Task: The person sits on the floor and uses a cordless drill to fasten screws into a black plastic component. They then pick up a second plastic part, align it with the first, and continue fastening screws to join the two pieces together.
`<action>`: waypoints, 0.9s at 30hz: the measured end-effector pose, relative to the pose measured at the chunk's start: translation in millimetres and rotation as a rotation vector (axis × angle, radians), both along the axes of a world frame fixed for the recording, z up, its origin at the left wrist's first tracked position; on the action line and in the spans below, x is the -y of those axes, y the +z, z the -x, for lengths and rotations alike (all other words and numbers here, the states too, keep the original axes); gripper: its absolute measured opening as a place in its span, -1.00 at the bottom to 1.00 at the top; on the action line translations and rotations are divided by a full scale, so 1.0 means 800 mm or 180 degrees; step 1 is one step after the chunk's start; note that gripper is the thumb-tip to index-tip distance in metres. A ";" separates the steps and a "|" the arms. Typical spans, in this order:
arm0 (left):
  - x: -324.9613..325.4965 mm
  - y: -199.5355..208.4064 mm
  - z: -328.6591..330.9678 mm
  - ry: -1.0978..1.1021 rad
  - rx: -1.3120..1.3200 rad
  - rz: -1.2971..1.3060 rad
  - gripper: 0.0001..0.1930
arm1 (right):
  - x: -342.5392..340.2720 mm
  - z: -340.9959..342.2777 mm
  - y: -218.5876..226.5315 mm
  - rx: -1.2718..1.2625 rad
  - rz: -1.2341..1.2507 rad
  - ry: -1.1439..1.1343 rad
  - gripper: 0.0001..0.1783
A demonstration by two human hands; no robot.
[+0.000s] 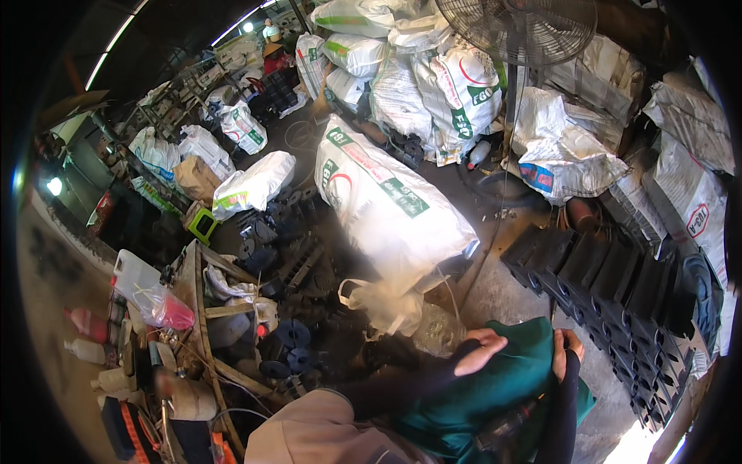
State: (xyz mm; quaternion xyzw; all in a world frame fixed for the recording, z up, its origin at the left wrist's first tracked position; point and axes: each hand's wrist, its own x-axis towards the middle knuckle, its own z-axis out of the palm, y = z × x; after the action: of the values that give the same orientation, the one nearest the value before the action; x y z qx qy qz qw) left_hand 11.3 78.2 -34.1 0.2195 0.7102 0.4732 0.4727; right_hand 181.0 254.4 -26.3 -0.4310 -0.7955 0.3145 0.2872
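A dark green cloth bag (506, 387) lies in my lap at the lower right. My left hand (481, 349) grips its upper left edge, fingers curled over the fabric. My right hand (566, 349) grips the upper right edge, so the bag's top is held between both hands. Both forearms wear black sleeves. Just beyond my left hand a blurred pale plastic bag (385, 303) sits on the floor beside a clear bag (439, 329) of small parts.
A big white woven sack (386, 205) lies ahead, with more sacks (433, 85) piled behind it. Rows of black plastic parts (618, 290) line the right. A standing fan (516, 31) rises at the back. Black wheels (292, 340) and a cluttered wooden crate (202, 309) sit left.
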 end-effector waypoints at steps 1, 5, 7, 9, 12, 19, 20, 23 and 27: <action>0.005 -0.013 0.005 0.0519 -0.0403 -0.0711 -0.65 | 0.000 0.000 0.000 0.0083 0.0070 -0.0034 -0.64; 0.052 -0.055 0.069 0.0158 0.0948 -0.0365 -0.69 | 0.000 0.003 0.006 0.0138 0.0005 -0.0021 -0.63; 0.074 -0.063 0.090 0.0895 0.2306 -0.0600 -0.80 | 0.003 0.003 0.013 0.0357 0.0378 -0.0065 -0.62; 0.093 -0.060 0.111 0.1081 0.2788 -0.1174 -0.68 | 0.006 0.003 0.020 0.0170 0.0554 0.0074 -0.63; 0.105 -0.044 0.131 0.1478 0.2979 -0.1307 -0.56 | 0.010 0.006 0.030 0.0298 0.0668 0.0009 -0.64; 0.138 -0.023 0.170 0.1839 0.2463 -0.1099 -0.47 | 0.012 0.011 0.030 0.0223 0.1005 -0.0083 -0.63; 0.144 -0.029 0.174 0.1914 0.2506 -0.1055 -0.47 | 0.011 0.011 0.028 0.0132 0.0997 0.0012 -0.63; 0.156 -0.073 0.180 0.1800 0.2818 -0.1373 -0.49 | 0.009 0.008 0.020 0.0094 0.1094 0.0002 -0.63; 0.153 -0.182 0.175 0.1673 0.2727 -0.1077 -0.53 | 0.004 0.008 0.012 0.0128 0.1098 0.0029 -0.63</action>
State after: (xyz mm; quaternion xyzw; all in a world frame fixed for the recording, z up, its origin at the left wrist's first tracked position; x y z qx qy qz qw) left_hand -129.1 -44.2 -179.9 -0.1057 0.3982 0.7311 0.5439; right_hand 174.8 251.5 -16.5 -0.4765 -0.7373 0.4389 0.1915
